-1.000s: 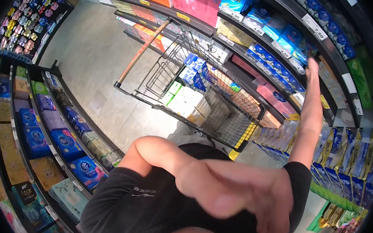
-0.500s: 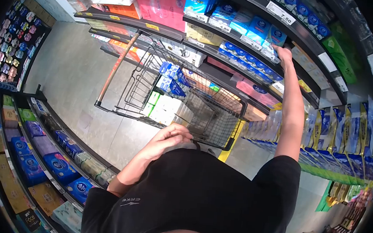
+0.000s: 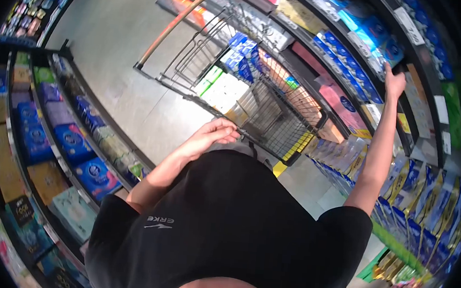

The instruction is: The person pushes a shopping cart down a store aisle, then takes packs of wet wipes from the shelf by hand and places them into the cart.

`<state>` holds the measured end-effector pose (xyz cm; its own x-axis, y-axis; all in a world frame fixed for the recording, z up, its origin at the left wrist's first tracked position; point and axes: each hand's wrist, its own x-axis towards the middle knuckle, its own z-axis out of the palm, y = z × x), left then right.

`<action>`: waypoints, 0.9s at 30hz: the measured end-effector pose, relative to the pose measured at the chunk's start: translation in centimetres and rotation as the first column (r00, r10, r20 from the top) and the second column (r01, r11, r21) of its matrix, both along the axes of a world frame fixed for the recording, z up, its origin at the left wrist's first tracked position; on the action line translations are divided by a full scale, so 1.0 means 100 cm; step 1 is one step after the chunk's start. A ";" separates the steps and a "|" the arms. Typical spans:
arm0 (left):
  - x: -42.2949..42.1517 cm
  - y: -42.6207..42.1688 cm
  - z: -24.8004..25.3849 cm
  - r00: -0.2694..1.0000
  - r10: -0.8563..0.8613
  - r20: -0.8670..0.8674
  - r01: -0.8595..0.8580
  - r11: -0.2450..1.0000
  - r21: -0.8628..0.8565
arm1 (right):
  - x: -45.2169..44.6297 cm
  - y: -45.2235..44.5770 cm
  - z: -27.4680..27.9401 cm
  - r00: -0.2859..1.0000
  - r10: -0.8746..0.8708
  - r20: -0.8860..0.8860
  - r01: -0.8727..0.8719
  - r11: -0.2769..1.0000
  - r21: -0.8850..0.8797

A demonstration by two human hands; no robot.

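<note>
My right hand (image 3: 394,84) reaches to the shelf at upper right. Its fingers are closed on the near end of a blue tissue pack (image 3: 392,51), which still lies among similar packs in the row; motion blurs the fingertips. In front of my body, my left hand (image 3: 212,137) hangs with its fingers loosely bent and nothing visible in it. Just beyond it stands a black wire shopping cart (image 3: 275,127) with an orange handle (image 3: 177,25). Inside the cart are a white pack (image 3: 227,94) with green ends and blue-and-white packs (image 3: 242,46).
Price-tagged shelves line both sides; the left shelf holds blue packs (image 3: 96,173) and brown packs (image 3: 50,181). Blue-and-yellow bags (image 3: 418,205) hang at the right. Grey floor (image 3: 104,31) runs between the shelves. A slipper display (image 3: 38,7) stands at far left.
The view has shifted, so the cart appears farther right and higher. My right hand has closed on the blue tissue pack's end. My left hand's fingers have drawn closer together.
</note>
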<state>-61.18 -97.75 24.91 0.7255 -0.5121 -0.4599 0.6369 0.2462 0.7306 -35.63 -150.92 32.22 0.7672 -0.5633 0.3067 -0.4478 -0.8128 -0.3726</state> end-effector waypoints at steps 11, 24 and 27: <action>0.053 0.021 -0.092 0.993 0.078 -0.087 -0.035 0.908 0.417 | -0.192 0.176 -0.195 0.882 0.468 0.048 -0.419 0.736 0.532; 0.196 -0.007 -0.202 0.812 -0.305 0.498 -0.344 0.440 0.830 | -0.347 0.243 -0.268 0.831 0.464 -0.306 -0.187 0.752 0.632; 0.223 -0.016 -0.220 0.813 -0.389 0.434 -0.348 0.275 0.896 | -0.348 0.240 -0.255 0.893 0.331 -0.305 -0.051 0.747 0.663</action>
